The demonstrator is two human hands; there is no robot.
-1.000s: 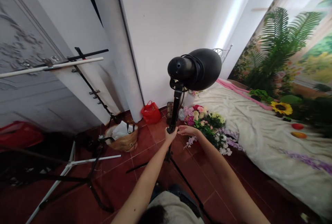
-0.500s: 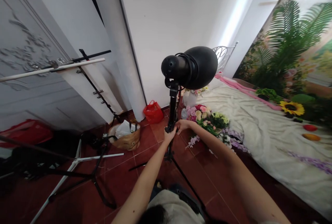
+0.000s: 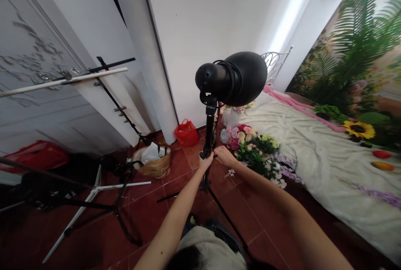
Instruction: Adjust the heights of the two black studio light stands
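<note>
A black studio lamp (image 3: 247, 79) with its cable coiled round it sits on top of a black light stand (image 3: 210, 130), whose legs spread over the red tiled floor. My left hand (image 3: 206, 161) is wrapped round the stand's pole at a black collar below the lamp. Just right of the pole, my right hand (image 3: 223, 155) is closed at the collar's side, its fingers curled together; what they hold is too small to make out.
A woven basket (image 3: 153, 162) and a red bag (image 3: 186, 133) stand beyond the stand. Artificial flowers (image 3: 247, 136) lie beside a cream-covered bed (image 3: 316, 153) at right. A white stand (image 3: 94, 193) and a crossbar (image 3: 90, 77) with clips are at left.
My right hand has shifted slightly right of the pole, its fingers more curled and its back turned up. My left hand keeps its place on the pole. The view has shifted slightly.
</note>
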